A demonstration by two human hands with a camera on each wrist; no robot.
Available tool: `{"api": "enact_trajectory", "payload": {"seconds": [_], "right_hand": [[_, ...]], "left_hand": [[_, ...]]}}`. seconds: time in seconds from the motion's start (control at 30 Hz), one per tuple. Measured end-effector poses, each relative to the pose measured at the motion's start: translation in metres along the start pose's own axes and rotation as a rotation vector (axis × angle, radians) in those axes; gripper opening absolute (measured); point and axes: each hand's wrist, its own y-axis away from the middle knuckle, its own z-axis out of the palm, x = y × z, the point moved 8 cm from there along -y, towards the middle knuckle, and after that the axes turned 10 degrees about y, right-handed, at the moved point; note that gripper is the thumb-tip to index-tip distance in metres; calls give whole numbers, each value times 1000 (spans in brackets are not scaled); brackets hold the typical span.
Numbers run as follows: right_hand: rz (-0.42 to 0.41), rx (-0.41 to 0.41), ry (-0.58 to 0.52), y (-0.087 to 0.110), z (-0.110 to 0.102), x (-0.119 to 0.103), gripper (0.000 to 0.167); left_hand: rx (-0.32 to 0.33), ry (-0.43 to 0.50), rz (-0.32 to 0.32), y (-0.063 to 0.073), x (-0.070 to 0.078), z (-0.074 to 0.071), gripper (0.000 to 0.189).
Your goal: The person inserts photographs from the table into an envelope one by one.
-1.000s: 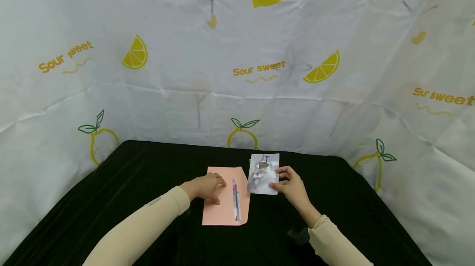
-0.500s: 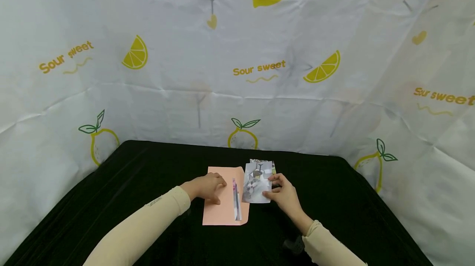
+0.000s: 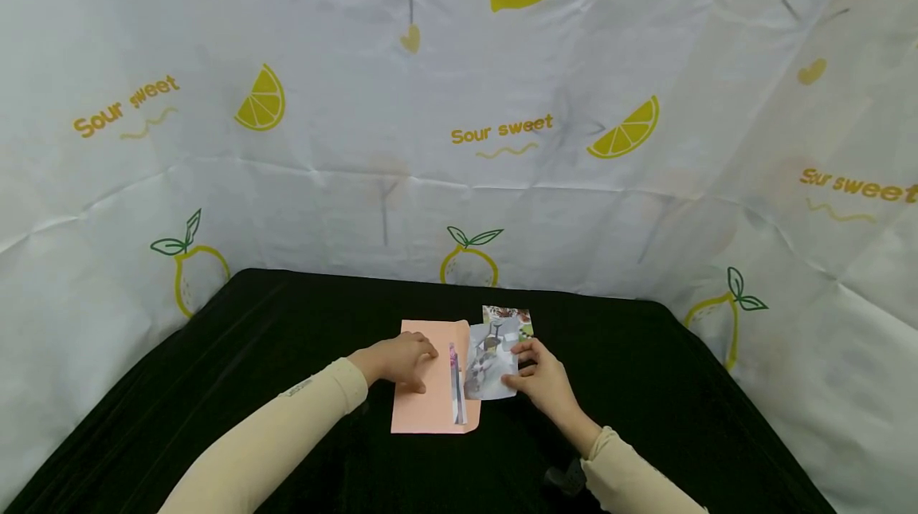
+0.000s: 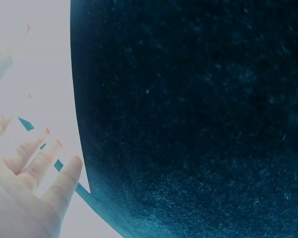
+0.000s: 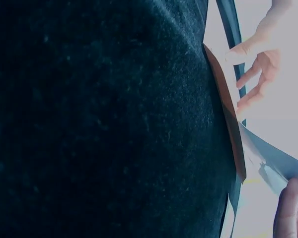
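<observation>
A pink envelope (image 3: 419, 416) lies on the dark cloth with its flap side to the right. My left hand (image 3: 394, 359) rests on its left part, thumb and fingers spread apart. Near the envelope's right side shows a narrow picture strip (image 3: 457, 390). My right hand (image 3: 541, 378) pinches a photo (image 3: 490, 374) by its right edge, thumb in front. The photo's left edge overlaps the envelope's flap side, close to the strip. In the right wrist view the photo (image 5: 270, 153) tilts and bends slightly, reaching toward the brown-looking flap (image 5: 226, 99).
Another photo (image 3: 523, 324), colourful, lies behind the held one, partly covered by it. A black velvety cloth (image 3: 301, 315) covers the table. Behind it hangs a white curtain (image 3: 330, 100) with lemon prints. A small dark object (image 3: 565, 478) sits by the right sleeve.
My right hand has brought the photo left and toward me, onto the envelope's right side, uncovering part of the colourful photo behind. The left hand has stayed in place.
</observation>
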Motion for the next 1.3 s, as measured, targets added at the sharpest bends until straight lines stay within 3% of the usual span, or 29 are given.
{"api": "enact_trajectory", "payload": {"seconds": [0.47,0.83,1.3], "right_hand": [[108,-137,-90,0,15,10,44],[98,-278,-185,0,28,9,45],[69,-283,-166,-3,43,-2,44]], "left_hand": [[-1,7,8,0,-1,0,57],[-6,-3,2,0,0,0,57],[-7,-14,-6,-1,0,0,57]]}}
